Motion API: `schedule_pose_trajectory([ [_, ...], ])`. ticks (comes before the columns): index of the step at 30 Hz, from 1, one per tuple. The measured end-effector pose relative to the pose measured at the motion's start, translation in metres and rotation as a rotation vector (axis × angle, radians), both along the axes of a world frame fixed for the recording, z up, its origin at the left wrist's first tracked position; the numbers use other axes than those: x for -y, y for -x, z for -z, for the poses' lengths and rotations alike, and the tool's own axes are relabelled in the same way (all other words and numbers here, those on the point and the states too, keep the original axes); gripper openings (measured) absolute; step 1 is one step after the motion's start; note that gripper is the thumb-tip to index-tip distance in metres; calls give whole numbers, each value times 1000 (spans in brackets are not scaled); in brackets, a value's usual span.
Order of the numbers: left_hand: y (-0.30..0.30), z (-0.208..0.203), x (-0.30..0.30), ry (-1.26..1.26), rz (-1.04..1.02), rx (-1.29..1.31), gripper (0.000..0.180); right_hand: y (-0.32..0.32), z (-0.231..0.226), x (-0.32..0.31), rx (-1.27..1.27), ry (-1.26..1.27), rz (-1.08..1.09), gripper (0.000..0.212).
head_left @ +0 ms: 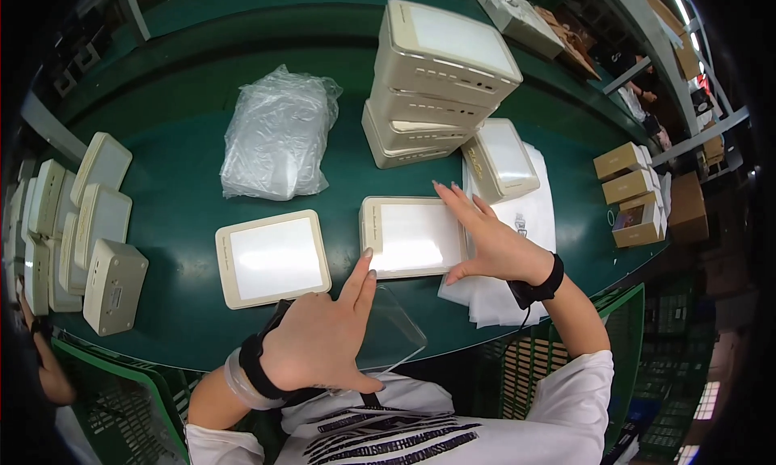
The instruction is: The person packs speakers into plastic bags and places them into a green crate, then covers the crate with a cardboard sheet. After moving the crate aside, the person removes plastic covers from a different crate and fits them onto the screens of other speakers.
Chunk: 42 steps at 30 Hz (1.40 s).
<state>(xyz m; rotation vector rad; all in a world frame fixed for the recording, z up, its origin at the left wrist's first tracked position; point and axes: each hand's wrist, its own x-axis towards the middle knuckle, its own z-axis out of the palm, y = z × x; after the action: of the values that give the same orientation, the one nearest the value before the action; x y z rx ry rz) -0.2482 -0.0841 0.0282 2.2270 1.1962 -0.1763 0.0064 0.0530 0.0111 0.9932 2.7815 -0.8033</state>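
A cream box with a glossy white panel [420, 237] lies flat on the table before me. My right hand [495, 243] spans its right end, thumb at the near corner and fingers at the far one. Beside the box's near left corner is my left hand [327, 331], index and middle fingers stretched forward, thumb apart. Between that thumb and those fingers it holds a clear plastic cover [396, 329] by opposite edges; the palm hides the cover's left part. To the left lies a flat cream panel piece [273, 259] with a white face.
Similar cream boxes stand in a tall stack [440, 85], with one more box [501, 162] beside it on white bags [537, 222]. A clear plastic bundle [279, 137] lies at back left. Several cream units [115, 291] line the left edge; small boxes [630, 194] sit right. Green crates [537, 368] flank me.
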Motion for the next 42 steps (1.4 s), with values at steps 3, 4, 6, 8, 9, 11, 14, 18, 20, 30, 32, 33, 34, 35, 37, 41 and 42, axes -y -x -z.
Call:
schedule_pose_trajectory([
  [3,-5,3,-2,-74,-28,-77,116,1,1,-5,-30,27,9,122],
  [4,-7,5,-1,-56,-24,-77,116,2,3,-7,-43,31,8,122],
  [6,-12,5,4,-115,-52,-128,114,0,6,-4,-53,17,14,122],
  [8,-13,7,3,-146,-66,-151,113,-2,7,-3,-83,-59,19,122],
  [9,-12,7,1,-142,-77,-153,113,-1,7,-5,-81,-61,19,122],
  [11,-11,5,0,-133,-99,-155,112,-1,7,-7,-112,-61,29,124],
  [14,-8,7,5,-146,-111,-122,112,0,4,-8,-156,5,68,128],
  [18,-9,4,7,-128,-104,-92,113,-2,5,-5,-247,140,137,134],
  [20,-8,2,6,-125,-101,-89,114,-6,9,-1,-307,176,161,135],
  [30,-2,-1,15,-82,-120,67,117,8,-12,13,22,-206,-22,118],
  [32,1,1,25,-111,-132,79,116,22,-9,23,86,-451,-94,109],
  [33,-1,3,40,-124,-145,155,115,21,-7,21,80,-453,-99,109],
  [34,-2,4,54,-134,-159,230,115,18,-1,16,-21,-369,-109,106],
  [35,2,7,62,-150,-183,300,114,18,6,6,-126,-285,-128,104],
  [37,11,6,75,-127,-247,391,117,14,8,-14,-230,-230,-139,100],
  [41,24,-15,108,-203,-514,519,123,9,-4,-28,-269,-272,-107,93],
  [42,23,-22,110,-336,-636,462,124,11,-9,-19,-154,-390,-83,86],
])
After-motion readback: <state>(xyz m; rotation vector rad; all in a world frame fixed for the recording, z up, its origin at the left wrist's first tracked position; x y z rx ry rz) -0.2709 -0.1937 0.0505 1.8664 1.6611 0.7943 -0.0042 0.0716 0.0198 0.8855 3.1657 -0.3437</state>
